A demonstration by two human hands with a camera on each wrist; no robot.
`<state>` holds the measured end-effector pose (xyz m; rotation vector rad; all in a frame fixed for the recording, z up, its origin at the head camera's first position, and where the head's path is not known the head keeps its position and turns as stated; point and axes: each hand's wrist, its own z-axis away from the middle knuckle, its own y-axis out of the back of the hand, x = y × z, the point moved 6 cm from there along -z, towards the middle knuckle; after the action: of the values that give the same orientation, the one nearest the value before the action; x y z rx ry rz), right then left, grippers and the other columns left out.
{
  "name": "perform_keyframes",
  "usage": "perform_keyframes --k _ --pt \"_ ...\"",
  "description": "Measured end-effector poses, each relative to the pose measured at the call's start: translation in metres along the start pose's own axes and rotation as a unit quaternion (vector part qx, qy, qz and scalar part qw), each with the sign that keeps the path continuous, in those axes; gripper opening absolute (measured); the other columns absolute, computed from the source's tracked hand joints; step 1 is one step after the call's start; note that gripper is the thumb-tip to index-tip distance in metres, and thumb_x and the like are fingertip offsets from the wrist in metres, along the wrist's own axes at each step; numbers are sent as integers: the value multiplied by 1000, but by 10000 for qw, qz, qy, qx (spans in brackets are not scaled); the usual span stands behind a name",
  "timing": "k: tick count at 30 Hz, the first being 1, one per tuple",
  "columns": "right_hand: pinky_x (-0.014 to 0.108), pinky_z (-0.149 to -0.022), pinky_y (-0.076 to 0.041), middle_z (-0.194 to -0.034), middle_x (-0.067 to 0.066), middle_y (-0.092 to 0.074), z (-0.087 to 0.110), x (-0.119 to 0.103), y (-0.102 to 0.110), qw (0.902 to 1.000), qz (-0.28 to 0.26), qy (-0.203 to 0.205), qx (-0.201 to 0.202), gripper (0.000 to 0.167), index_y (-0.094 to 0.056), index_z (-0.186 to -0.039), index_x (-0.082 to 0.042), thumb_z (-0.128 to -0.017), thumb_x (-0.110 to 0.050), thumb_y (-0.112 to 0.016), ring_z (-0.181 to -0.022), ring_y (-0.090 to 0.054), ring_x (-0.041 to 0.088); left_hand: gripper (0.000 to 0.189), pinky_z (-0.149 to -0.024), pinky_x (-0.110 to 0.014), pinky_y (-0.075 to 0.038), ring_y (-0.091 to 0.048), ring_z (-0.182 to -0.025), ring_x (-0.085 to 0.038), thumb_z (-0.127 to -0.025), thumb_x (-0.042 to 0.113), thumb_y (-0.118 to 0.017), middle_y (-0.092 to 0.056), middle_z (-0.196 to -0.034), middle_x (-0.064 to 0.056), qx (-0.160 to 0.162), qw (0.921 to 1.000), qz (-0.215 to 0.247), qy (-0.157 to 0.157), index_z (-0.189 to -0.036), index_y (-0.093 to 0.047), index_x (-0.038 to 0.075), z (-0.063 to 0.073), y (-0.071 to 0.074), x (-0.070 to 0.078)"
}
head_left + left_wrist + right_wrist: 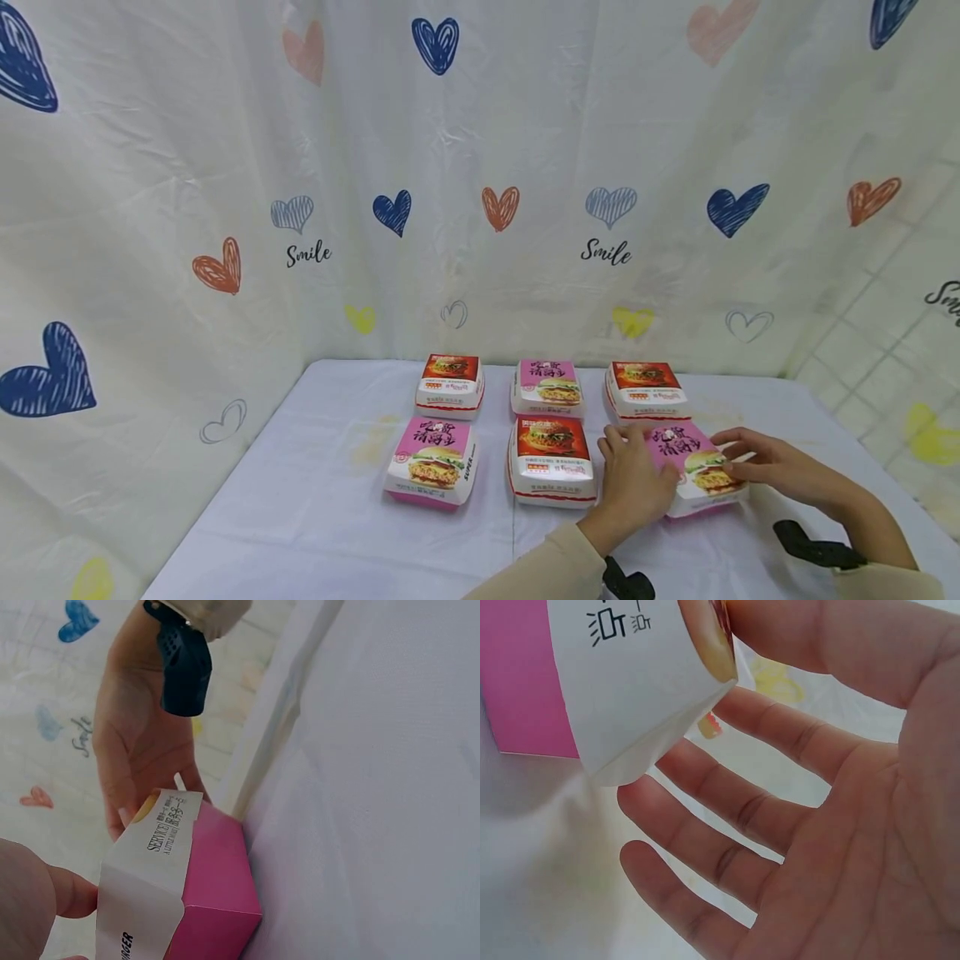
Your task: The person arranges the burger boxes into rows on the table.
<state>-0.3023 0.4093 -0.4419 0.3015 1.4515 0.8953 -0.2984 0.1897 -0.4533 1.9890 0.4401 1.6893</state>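
A pink-and-white burger box point(693, 471) stands at the front right of two rows of boxes, between my two hands. My left hand point(633, 483) is at its left side; in the left wrist view the thumb point(75, 892) touches the white lid. On the other side is my right hand point(787, 471), its thumb against the lid. The right wrist view shows that hand's fingers point(712, 855) loosely extended, with some tips at the lid's corner. Both hands' far fingertips are partly hidden. The box's pink base point(221, 877) sits on the white cloth.
Beside my left hand stands a red-and-white burger box point(553, 462), with another pink one point(433, 462) farther left. Behind are a red box point(450, 387), a pink box point(547, 389) and a red box point(647, 392). A heart-print curtain point(525, 275) hangs behind the table point(337, 517).
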Motion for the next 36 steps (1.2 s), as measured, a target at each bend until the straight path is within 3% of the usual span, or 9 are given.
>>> perform_keyframes --k 16,24,36 --pt "33 -76 -56 -117 14 -63 -3 5 1 9987 85 -501 6 52 -48 -142 1 -103 -32 -57 -93 -61 14 59 -101 -30 -44 -36 -121 -11 -84 42 -78 -39 -138 3 -271 9988 -354 -195 -134 -53 23 -3 -7 -1" --pt "38 -77 -55 -116 12 -64 -4 0 1 9985 89 -533 56 51 -47 -141 3 -105 -32 -55 -93 -61 16 67 -101 -28 -44 -36 -122 -10 -80 49 -81 -38 -137 6 -295 9968 -625 -404 -135 -52 24 -2 -7 2" --pt "38 -76 -54 -116 13 -64 -3 -1 1 9985 50 -542 84 52 -46 -142 4 -105 -31 -55 -92 -61 17 71 -103 -28 -44 -36 -125 -10 -79 51 -82 -37 -141 6 -365 9959 -727 -388 -138 -51 26 -2 -9 2"
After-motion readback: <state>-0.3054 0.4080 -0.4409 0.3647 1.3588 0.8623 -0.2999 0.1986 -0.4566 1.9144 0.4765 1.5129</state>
